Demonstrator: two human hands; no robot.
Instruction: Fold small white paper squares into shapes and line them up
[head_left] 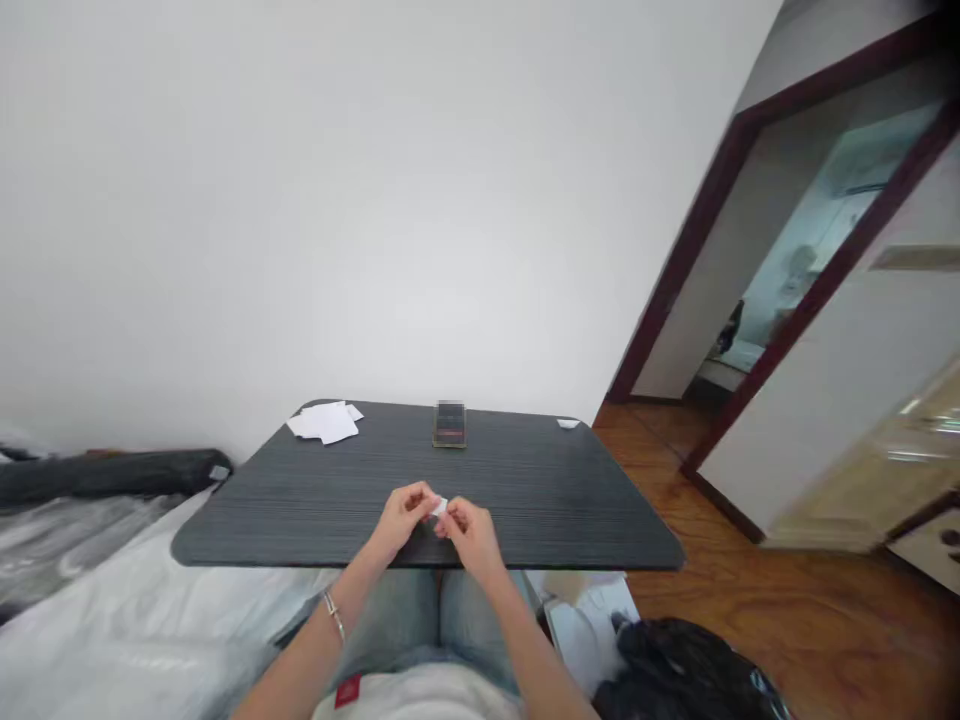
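A small white piece of paper (pixel 440 507) is pinched between both hands, just above the front middle of the dark table (pixel 315 500). My left hand (pixel 406 515) grips its left side with closed fingers. On the other side, the fingers of my right hand (pixel 469 535) are closed on the right part of the paper. Part of it is hidden behind the fingertips, so its exact shape cannot be made out. Straight ahead of the hands, a phone (pixel 450 425) with a dark screen sits near the table's back edge.
Several white paper sheets (pixel 326 421) lie in a loose pile at the back left. A small white folded piece (pixel 568 424) rests at the back right corner. The wall (pixel 450 200) rises behind the table; a black plastic bag (pixel 675 670) stands on the floor at right.
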